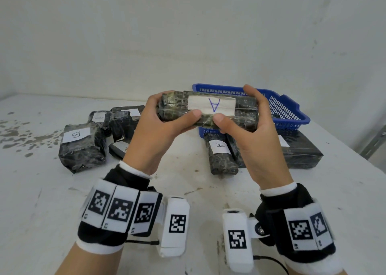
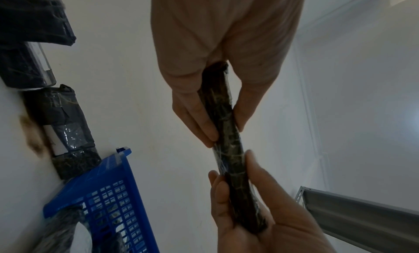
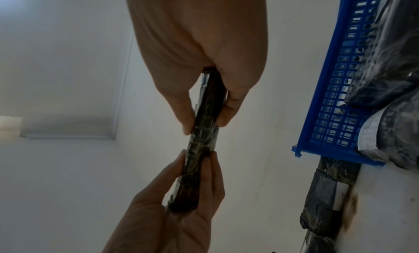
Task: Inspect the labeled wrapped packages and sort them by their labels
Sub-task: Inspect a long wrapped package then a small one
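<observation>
**Kid:** What are the hands doing?

**Helper:** The left hand and the right hand both hold one wrapped pack up in the air, above the surface. Each hand grips one end, thumbs in front, fingers curled round the back. The white label faces up, and it shows an A, upside down.

**Kid:** Where should it go?

**Helper:** I think with the other A pack, which lies on the right, just near the blue basket. The B pack sits on the left with some more dark packs.

**Kid:** What could go wrong?

**Helper:** The wrap looks shiny and smooth. If one hand lets go too soon, the pack could slip and fall on the packs below.

**Kid:** Anything else?

**Helper:** Yes. The letter is upside down, so it could be read wrong. Then the pack would land in the left pile. Also, the basket is close behind the hands. A fast move could bump it and push it away.
</observation>
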